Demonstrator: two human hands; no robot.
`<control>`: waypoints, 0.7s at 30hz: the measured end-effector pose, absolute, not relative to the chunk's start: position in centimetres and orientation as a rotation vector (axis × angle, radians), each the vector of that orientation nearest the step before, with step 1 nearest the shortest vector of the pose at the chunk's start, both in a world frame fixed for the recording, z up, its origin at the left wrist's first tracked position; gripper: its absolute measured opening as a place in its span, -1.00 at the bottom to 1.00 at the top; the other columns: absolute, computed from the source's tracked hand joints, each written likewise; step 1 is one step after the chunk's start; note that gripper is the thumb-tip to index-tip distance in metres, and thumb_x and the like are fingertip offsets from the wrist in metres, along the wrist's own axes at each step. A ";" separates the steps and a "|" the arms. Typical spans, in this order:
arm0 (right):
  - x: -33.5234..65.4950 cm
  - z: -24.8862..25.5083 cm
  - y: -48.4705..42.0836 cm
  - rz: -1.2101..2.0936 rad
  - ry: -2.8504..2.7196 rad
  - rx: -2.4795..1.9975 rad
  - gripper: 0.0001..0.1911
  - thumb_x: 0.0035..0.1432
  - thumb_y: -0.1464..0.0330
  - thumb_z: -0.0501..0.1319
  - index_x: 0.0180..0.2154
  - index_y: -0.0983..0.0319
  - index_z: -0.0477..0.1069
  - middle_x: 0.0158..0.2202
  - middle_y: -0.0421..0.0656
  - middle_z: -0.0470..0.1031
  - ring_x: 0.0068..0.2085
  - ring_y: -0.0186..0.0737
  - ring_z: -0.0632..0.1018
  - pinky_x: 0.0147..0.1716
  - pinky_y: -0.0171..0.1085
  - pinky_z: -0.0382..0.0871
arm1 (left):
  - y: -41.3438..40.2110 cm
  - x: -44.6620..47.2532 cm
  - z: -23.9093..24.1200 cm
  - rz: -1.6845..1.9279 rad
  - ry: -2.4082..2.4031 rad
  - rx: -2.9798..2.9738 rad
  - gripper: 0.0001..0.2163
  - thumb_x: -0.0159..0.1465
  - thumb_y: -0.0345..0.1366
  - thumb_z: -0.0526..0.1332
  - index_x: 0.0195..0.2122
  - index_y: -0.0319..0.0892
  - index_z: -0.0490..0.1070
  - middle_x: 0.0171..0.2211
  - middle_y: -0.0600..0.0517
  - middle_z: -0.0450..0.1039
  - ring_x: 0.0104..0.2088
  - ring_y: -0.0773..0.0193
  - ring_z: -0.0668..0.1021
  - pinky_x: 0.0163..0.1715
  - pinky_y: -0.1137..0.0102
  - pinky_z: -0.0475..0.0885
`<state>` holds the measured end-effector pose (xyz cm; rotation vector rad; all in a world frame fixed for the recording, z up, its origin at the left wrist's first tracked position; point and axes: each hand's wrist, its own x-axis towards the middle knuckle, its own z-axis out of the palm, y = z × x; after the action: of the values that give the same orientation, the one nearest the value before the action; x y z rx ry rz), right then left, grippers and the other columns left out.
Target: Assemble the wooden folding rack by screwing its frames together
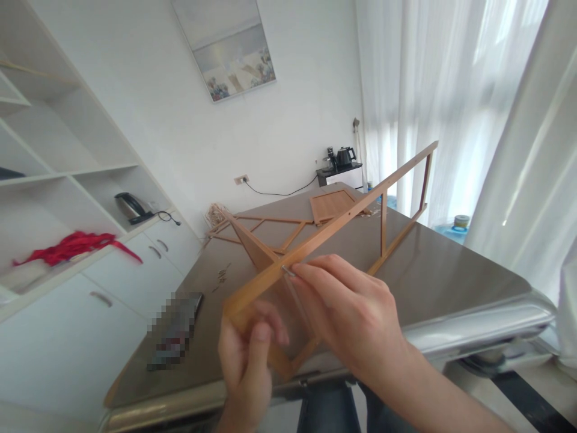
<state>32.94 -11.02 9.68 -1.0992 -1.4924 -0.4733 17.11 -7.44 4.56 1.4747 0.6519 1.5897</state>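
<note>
A light-brown wooden ladder-like frame (pixel 315 240) stands on edge over the table, its long upper rail slanting up to the right. My left hand (pixel 247 355) is wrapped round the near end of this frame. Pinched between the fingertips of my right hand (pixel 356 307) is a small silvery metal rod (pixel 287 271), its tip against the side of the upper rail. Whether the rod sits in a hole I cannot tell. A wooden panel (pixel 252 240) meets the rail from behind near that spot. Small metal fittings (pixel 221 276) lie on the table to the left.
On the grey-brown table (pixel 451 264) lie another wooden frame (pixel 265 225) and a square panel (pixel 332 204). A blurred-out flat object (pixel 175 331) is at the left edge. White shelving (pixel 112 174) stands left; curtains (pixel 433 90) and a water bottle (pixel 455 227) are right.
</note>
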 end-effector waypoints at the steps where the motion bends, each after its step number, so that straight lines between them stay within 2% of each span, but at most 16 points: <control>1: 33.0 9.7 -11.0 -0.475 -1.516 -1.074 -0.82 0.35 0.53 0.22 -0.15 0.26 0.59 -0.30 -0.18 0.60 -0.36 -0.38 0.58 -0.38 -0.40 0.37 | -7.6 16.8 3.3 1.585 0.721 1.470 -0.71 0.39 -0.06 0.30 0.01 -0.11 0.45 -0.42 0.07 0.47 -0.45 0.29 0.52 -0.37 0.40 0.46; 4: 33.3 9.8 -10.9 -0.472 -1.585 -1.037 -0.77 0.28 0.62 0.19 -0.15 0.30 0.58 -0.35 -0.19 0.55 -0.41 -0.38 0.51 -0.42 -0.40 0.35 | -8.0 15.4 -0.6 1.546 0.950 1.543 -0.71 0.37 0.00 0.30 -0.20 -0.15 0.56 -0.34 -0.03 0.56 -0.27 0.17 0.58 -0.17 0.35 0.47; 7: 33.6 10.2 -11.0 -0.488 -1.638 -1.039 -0.76 0.27 0.63 0.17 -0.17 0.30 0.57 -0.38 -0.19 0.51 -0.43 -0.36 0.46 -0.44 -0.37 0.34 | -8.1 14.0 -3.2 1.424 1.042 1.675 -0.69 0.34 0.02 0.31 -0.23 -0.15 0.61 -0.26 -0.10 0.60 -0.16 0.04 0.61 -0.09 0.26 0.47; 10: 33.9 10.7 -11.4 -0.503 -1.684 -1.037 -0.77 0.29 0.61 0.15 -0.16 0.30 0.55 -0.38 -0.18 0.52 -0.43 -0.35 0.45 -0.45 -0.35 0.33 | -7.7 13.1 -4.0 1.168 1.062 1.897 -0.73 0.26 -0.05 0.40 -0.17 -0.14 0.63 -0.24 -0.14 0.60 -0.21 -0.01 0.62 -0.16 0.23 0.48; 13: 34.1 10.9 -12.0 -0.501 -1.660 -1.028 -0.81 0.33 0.58 0.17 -0.17 0.28 0.53 -0.38 -0.19 0.52 -0.45 -0.37 0.44 -0.49 -0.35 0.29 | -7.0 13.0 -3.8 1.013 1.072 2.093 -0.79 0.24 -0.12 0.42 -0.21 -0.13 0.66 -0.23 -0.16 0.61 -0.20 -0.04 0.63 -0.15 0.19 0.50; 17: 34.7 10.1 -12.6 -0.407 -1.561 -1.051 -0.87 0.37 0.51 0.21 -0.21 0.25 0.53 -0.40 -0.22 0.50 -0.45 -0.41 0.46 -0.47 -0.37 0.29 | -6.7 13.4 -3.4 1.005 1.106 2.190 -0.87 0.29 -0.17 0.38 -0.29 -0.07 0.69 -0.28 -0.12 0.65 -0.22 -0.02 0.67 -0.15 0.22 0.51; 21: 35.7 7.6 -13.3 -0.284 -1.418 -1.110 -0.90 0.35 0.50 0.25 -0.21 0.22 0.52 -0.39 -0.25 0.52 -0.42 -0.43 0.52 -0.39 -0.42 0.37 | -6.7 13.5 -3.2 1.070 1.185 2.175 -0.82 0.34 -0.13 0.34 -0.27 -0.08 0.68 -0.33 -0.06 0.70 -0.29 0.03 0.72 -0.26 0.30 0.56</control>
<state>35.65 -13.29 7.64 -1.1099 -1.4179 -0.2844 13.48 -6.73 -3.23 2.1750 1.1855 1.0696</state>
